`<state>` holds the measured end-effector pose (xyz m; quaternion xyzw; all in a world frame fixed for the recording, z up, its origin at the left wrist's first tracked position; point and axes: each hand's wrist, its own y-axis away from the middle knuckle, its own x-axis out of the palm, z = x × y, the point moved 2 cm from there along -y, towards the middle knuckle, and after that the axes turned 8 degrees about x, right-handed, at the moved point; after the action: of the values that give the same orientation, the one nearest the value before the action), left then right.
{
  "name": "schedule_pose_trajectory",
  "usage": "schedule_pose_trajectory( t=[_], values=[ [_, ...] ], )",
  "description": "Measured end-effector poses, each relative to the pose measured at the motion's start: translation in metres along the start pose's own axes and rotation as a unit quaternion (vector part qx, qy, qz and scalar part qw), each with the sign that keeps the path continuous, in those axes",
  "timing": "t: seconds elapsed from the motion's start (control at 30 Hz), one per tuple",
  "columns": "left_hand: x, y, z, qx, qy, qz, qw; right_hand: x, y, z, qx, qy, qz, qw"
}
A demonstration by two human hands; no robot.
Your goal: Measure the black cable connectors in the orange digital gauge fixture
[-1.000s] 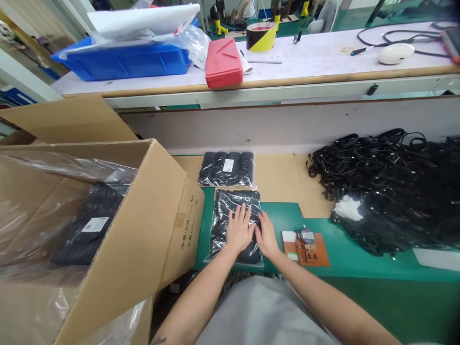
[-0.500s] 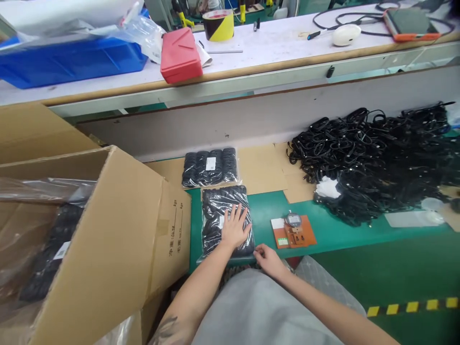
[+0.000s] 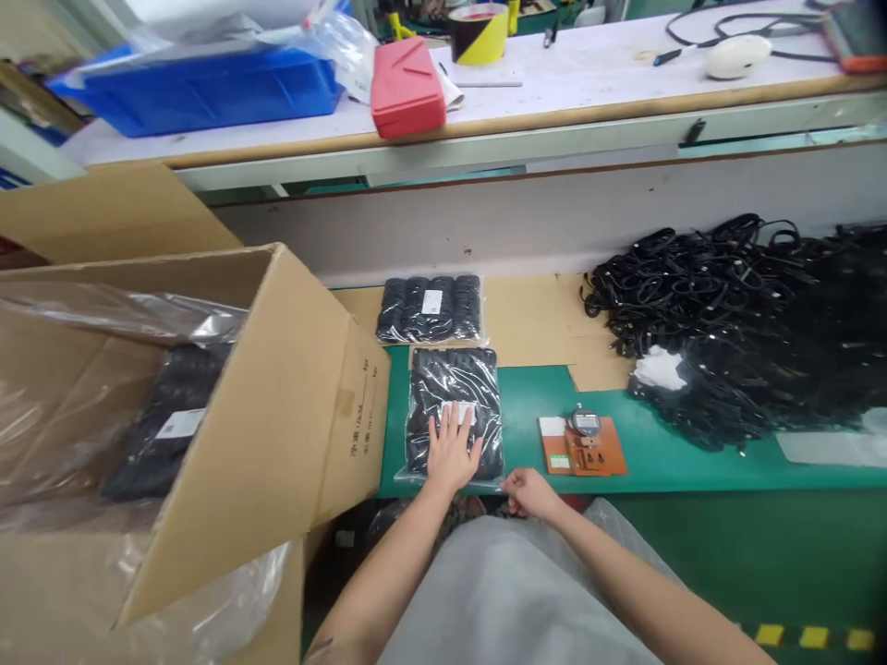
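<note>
A clear plastic bag of coiled black cables (image 3: 454,377) lies flat on the green table mat near its front edge, with a white label (image 3: 458,411) showing above my fingertips. Spread and flat, my left hand (image 3: 454,453) rests on the lower middle of this bag. My right hand (image 3: 532,492) is at the bag's lower right corner, thumb and fingertips pinched on the plastic edge. Just behind lies a second labelled bag of coiled cables (image 3: 408,309), on cardboard.
An open cardboard box (image 3: 311,397) on the left holds another bagged cable pack (image 3: 156,453). A dial gauge on an orange base (image 3: 586,448) sits to the right, before a large heap of loose black cables (image 3: 748,323). On the shelf are a blue bin (image 3: 222,97) and red case (image 3: 408,92).
My view has swung left, showing more of the box. My left hand has slid down the bag, uncovering its label. The right hand stays at the bag's corner.
</note>
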<state>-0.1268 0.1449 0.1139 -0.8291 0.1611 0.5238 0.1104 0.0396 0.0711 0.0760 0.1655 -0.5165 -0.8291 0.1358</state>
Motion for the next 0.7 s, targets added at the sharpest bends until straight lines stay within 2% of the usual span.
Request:
schedule_pose_trajectory(
  t=[0.1, 0.2, 0.27, 0.37, 0.47, 0.6, 0.7],
  values=[
    [-0.009, 0.013, 0.010, -0.048, 0.030, -0.030, 0.998, -0.003, 0.001, 0.001, -0.004, 0.007, 0.014, 1.000],
    [-0.021, 0.044, 0.034, -0.167, 0.057, -0.089, 0.980, -0.002, 0.002, 0.000, -0.009, -0.001, 0.019, 1.000],
    [-0.025, 0.068, 0.054, -0.229, 0.095, -0.103, 0.963, 0.001, 0.002, -0.001, -0.013, -0.012, 0.017, 1.000],
    [-0.028, 0.090, 0.080, -0.246, 0.182, -0.086, 0.948, 0.004, 0.000, 0.000, -0.020, -0.030, 0.017, 0.999],
    [-0.031, 0.096, 0.099, -0.250, 0.259, -0.078, 0.930, 0.001, -0.002, 0.004, -0.025, -0.036, 0.028, 0.999],
    [-0.024, 0.097, 0.106, -0.281, 0.353, -0.075, 0.890, -0.006, -0.003, 0.010, -0.033, -0.026, 0.033, 0.999],
    [-0.012, 0.101, 0.103, -0.314, 0.406, -0.090, 0.853, -0.004, -0.003, 0.010, -0.025, -0.014, 0.002, 1.000]
  ],
)
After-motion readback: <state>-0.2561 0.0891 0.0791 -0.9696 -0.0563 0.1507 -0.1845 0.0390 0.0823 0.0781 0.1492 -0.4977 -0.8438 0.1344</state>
